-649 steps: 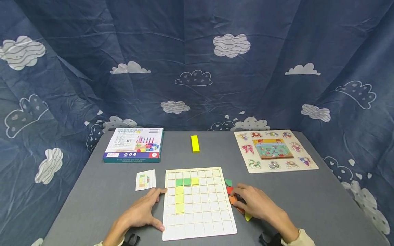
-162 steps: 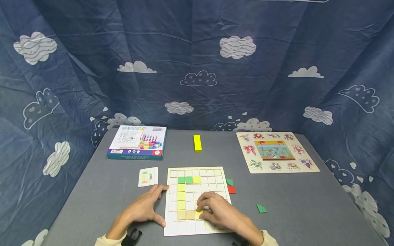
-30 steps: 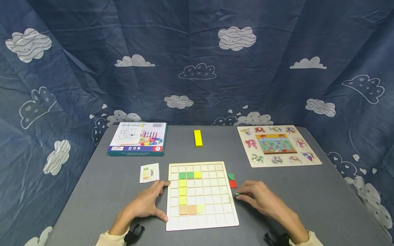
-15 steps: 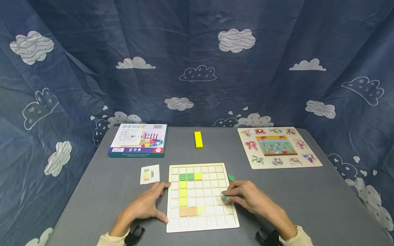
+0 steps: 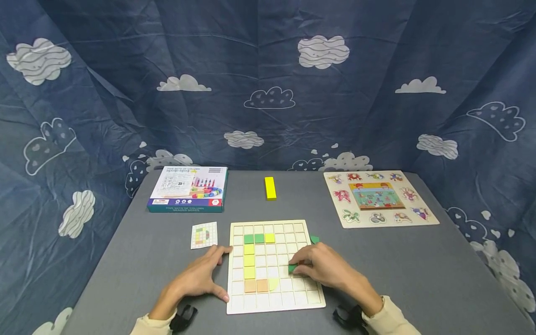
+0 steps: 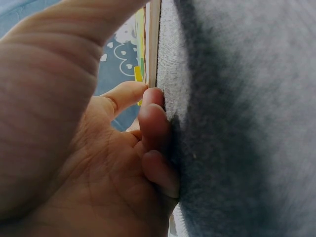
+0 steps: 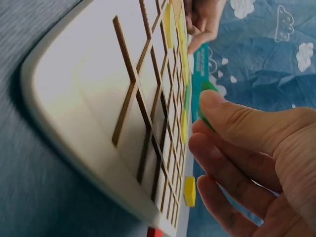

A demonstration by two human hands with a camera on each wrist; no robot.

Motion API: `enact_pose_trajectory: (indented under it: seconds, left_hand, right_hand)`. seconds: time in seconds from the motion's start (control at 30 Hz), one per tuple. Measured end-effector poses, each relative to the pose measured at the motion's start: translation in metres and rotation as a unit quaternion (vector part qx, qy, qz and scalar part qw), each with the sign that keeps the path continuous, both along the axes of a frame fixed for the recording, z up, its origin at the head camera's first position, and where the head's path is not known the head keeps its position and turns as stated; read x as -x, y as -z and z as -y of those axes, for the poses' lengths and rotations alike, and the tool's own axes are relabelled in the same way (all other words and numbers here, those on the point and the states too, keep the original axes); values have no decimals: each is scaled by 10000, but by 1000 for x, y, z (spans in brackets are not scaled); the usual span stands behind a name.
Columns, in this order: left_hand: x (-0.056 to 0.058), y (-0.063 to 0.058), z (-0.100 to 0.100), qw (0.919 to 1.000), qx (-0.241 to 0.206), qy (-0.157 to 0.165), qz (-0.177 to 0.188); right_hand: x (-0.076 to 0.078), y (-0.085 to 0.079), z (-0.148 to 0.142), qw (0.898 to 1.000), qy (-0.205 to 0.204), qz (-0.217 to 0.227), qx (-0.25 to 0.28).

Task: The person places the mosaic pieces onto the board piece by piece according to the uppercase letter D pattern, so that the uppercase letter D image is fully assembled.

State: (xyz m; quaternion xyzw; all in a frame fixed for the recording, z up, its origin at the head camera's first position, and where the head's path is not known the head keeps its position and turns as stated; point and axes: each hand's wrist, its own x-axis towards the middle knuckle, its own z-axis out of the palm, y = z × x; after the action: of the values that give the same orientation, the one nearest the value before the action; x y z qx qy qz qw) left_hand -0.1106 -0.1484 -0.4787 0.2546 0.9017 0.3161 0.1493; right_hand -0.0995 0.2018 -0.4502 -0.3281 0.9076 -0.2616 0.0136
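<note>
My right hand pinches a green quarter-round tile between thumb and fingertips, close over the right half of the white grid board. In the right wrist view the green tile sticks out past the thumb. My left hand rests at the board's left edge, thumb and index finger spread and touching it. On the board lie two green squares, several yellow squares, two orange squares and a pale yellow quarter-round tile.
A pattern card lies left of the board. Behind are a boxed toy set, a yellow block and an animal puzzle board. Another green tile lies by the board's right edge; a red tile shows in the right wrist view.
My right hand has carried the green quarter-round tile leftward from the table beside the board to over the grid, now hiding the red tile in the head view. My left hand stays at the edge.
</note>
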Motion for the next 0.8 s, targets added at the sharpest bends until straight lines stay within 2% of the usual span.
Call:
enact_pose_trajectory:
  seconds: [0.33,0.67,0.8]
  left_hand:
    - [0,0,-1,10000,4,18,-16]
    - [-1,0,0,10000,16,20,12]
    - [-1,0,0,10000,17,4,13]
  right_hand:
    - [4,7,14,9987,-97,-196,-458]
    - [7,11,11,9940,-782,-672,-358]
    - [7,8,11,9936,-854,-585,-452]
